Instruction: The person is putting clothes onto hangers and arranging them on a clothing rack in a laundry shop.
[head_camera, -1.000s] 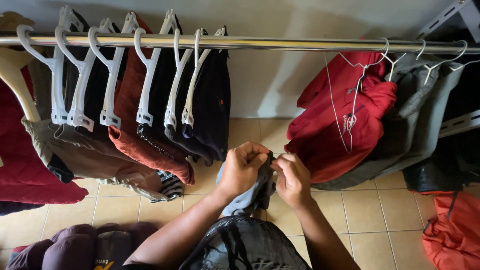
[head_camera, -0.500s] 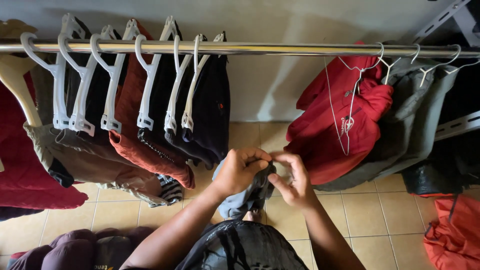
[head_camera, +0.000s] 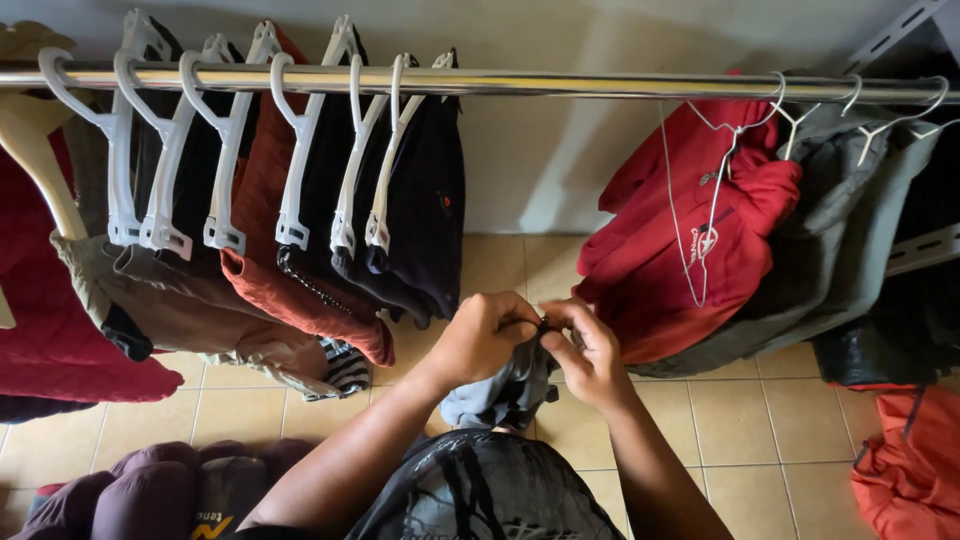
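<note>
Head view looks down on both hands meeting at the centre of the frame. Left hand (head_camera: 485, 335) and right hand (head_camera: 590, 350) are both pinched shut on the top edge of a grey garment (head_camera: 500, 392), which hangs below them above the tiled floor (head_camera: 740, 430); they seem to grip a small dark fastener, though it is hard to see. Dark clothes on white hangers (head_camera: 290, 215) fill the upper left along the metal rail (head_camera: 560, 82), and a red hoodie (head_camera: 700, 230) hangs at the right.
</note>
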